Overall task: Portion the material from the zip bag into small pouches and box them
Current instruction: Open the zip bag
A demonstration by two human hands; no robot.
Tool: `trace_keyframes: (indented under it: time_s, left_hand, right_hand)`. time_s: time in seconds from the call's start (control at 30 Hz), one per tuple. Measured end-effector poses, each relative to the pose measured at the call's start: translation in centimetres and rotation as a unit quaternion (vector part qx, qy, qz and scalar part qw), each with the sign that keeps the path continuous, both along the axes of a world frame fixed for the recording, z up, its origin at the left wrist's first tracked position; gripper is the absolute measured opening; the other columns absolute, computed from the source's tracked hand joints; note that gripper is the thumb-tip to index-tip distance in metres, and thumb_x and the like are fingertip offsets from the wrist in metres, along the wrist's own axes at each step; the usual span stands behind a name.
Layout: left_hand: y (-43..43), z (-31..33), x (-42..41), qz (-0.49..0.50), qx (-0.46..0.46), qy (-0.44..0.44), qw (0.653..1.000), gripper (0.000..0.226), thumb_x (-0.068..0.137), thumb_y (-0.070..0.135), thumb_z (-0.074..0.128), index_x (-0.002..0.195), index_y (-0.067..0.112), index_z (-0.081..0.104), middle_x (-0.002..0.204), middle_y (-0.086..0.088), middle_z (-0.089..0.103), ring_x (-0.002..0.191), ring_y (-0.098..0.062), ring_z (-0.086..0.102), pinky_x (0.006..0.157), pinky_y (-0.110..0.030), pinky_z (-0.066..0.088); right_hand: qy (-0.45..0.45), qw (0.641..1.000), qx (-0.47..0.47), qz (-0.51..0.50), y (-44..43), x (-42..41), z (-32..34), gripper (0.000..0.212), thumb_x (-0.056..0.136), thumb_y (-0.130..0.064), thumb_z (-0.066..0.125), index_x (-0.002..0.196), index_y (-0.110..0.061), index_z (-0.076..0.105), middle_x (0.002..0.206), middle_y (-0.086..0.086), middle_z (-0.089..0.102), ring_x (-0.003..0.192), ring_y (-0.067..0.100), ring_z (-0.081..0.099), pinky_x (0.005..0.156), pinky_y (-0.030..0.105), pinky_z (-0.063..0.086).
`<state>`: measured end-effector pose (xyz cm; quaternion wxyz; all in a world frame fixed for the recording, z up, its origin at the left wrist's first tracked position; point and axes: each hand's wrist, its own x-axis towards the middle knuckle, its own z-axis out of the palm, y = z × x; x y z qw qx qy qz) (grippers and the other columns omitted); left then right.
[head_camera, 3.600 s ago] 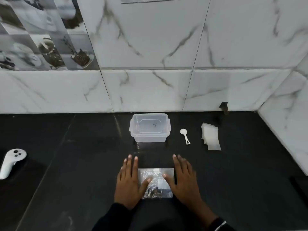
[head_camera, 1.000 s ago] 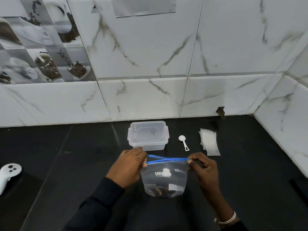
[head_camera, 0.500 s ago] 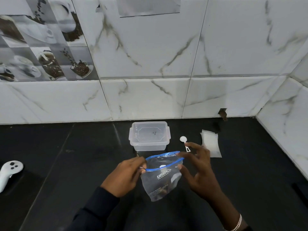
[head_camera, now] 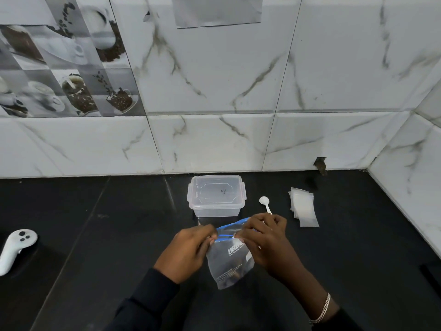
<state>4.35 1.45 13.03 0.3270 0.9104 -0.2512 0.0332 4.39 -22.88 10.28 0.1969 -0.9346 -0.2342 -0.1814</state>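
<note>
A clear zip bag (head_camera: pixel 229 261) with a blue zip strip and dark material at its bottom hangs above the black counter. My left hand (head_camera: pixel 188 254) pinches the left end of its top edge. My right hand (head_camera: pixel 265 244) pinches the top edge from the right, fingers curled over the zip. Behind the bag stands a clear plastic box (head_camera: pixel 216 195) with its lid on. A small white scoop (head_camera: pixel 265 203) lies right of the box. A stack of small clear pouches (head_camera: pixel 302 209) lies further right.
A white handheld controller (head_camera: pixel 14 248) lies at the counter's left edge. Marble-tiled walls close off the back and the right side. A dark object (head_camera: pixel 432 274) shows at the right edge of the black counter (head_camera: pixel 95 235).
The bag was lifted off the counter and its top pulled wide. Since then my hands have come closer together at the top, and the right hand now grips the zip edge.
</note>
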Motion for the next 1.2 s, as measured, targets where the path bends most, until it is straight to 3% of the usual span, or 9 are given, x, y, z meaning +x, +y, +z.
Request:
trace_keyframes:
  time_s: [0.17,0.47,0.63,0.7,0.8,0.9,0.97,1.03,1.2]
  left_hand:
    - [0.1,-0.4,-0.1,0.007,0.011,0.015,1.000,0.016,0.094,0.022,0.048,0.096,0.030,0.062,0.087,0.015,0.063,0.079,0.001,0.060,0.073,-0.028,0.053]
    - [-1.1,0.1,-0.5,0.035,0.049,0.028,0.998,0.052,0.081,0.045,0.027,0.099,0.022,0.070,0.096,0.009,0.057,0.079,-0.010,0.061,0.070,-0.030,0.054]
    - [-1.4,-0.8,-0.7,0.052,0.054,0.019,0.997,0.030,0.086,0.024,0.039,0.096,0.022,0.068,0.087,0.015,0.043,0.071,-0.005,0.054,0.066,-0.022,0.048]
    - [-1.7,-0.8,-0.8,0.050,0.045,0.011,0.998,0.026,0.089,0.025,0.041,0.091,0.022,0.066,0.086,0.016,0.042,0.071,-0.005,0.053,0.065,-0.019,0.046]
    - [-2.0,-0.4,-1.3,0.048,0.026,-0.003,0.998,0.025,0.095,0.029,0.046,0.073,0.027,0.056,0.081,0.016,0.040,0.067,-0.005,0.051,0.060,-0.015,0.040]
    - [-2.3,-0.1,-1.7,0.075,0.008,-0.027,0.997,0.037,0.099,0.032,0.052,0.062,0.030,0.048,0.071,0.016,0.036,0.057,-0.004,0.046,0.055,-0.013,0.033]
    - [-2.7,-0.4,-1.9,0.115,0.018,-0.040,0.992,0.038,0.098,0.033,0.055,0.061,0.024,0.055,0.067,0.016,0.033,0.051,-0.002,0.041,0.053,-0.010,0.027]
    - [-3.2,-0.8,-1.9,0.169,0.046,-0.048,0.983,0.036,0.093,0.031,0.062,0.059,0.020,0.058,0.066,0.013,0.033,0.049,-0.004,0.042,0.051,-0.015,0.030]
    - [-4.2,-1.4,-1.5,0.277,0.065,0.044,0.958,0.009,0.081,0.011,0.064,0.073,0.010,0.068,0.093,0.003,0.042,0.072,-0.019,0.058,0.059,-0.027,0.044]
  right_hand:
    - [0.012,0.999,-0.032,-0.001,0.3,-0.1,0.0,0.032,0.077,-0.013,0.074,0.095,-0.038,0.066,0.101,-0.018,0.062,0.108,0.013,0.052,0.090,0.044,0.036]
    - [0.057,0.998,-0.008,0.013,1.5,-0.2,0.5,0.023,0.084,-0.027,0.060,0.103,-0.039,0.067,0.115,-0.016,0.058,0.115,0.013,0.049,0.090,0.037,0.028]
    - [0.070,0.997,-0.035,-0.006,2.6,-0.1,0.4,0.023,0.087,-0.035,0.052,0.104,-0.041,0.067,0.129,-0.016,0.055,0.128,0.015,0.043,0.096,0.043,0.029]
    - [0.075,0.995,-0.044,-0.048,3.1,0.0,0.2,0.022,0.089,-0.039,0.047,0.093,-0.038,0.069,0.136,-0.014,0.053,0.137,0.018,0.037,0.103,0.046,0.023]
    - [0.126,0.978,-0.079,-0.146,3.3,0.7,0.1,0.039,0.093,-0.044,0.037,0.082,-0.028,0.072,0.139,-0.009,0.052,0.145,0.024,0.027,0.109,0.056,0.014]
    - [0.223,0.938,-0.125,-0.234,2.4,2.1,0.9,0.037,0.092,-0.042,0.040,0.090,-0.023,0.072,0.120,-0.003,0.057,0.134,0.026,0.039,0.105,0.057,0.018]
    - [0.292,0.927,-0.087,-0.217,2.1,2.6,1.6,0.024,0.092,-0.030,0.046,0.095,-0.018,0.067,0.102,0.001,0.062,0.110,0.025,0.059,0.096,0.046,0.037]
    - [0.328,0.929,-0.067,-0.159,2.2,2.6,1.9,0.018,0.092,-0.017,0.051,0.101,-0.014,0.066,0.101,0.005,0.065,0.097,0.025,0.066,0.081,0.031,0.046]
    - [0.263,0.959,-0.097,-0.038,2.2,1.2,1.6,0.023,0.093,-0.013,0.053,0.109,-0.023,0.066,0.102,-0.003,0.052,0.096,0.022,0.061,0.072,0.027,0.040]
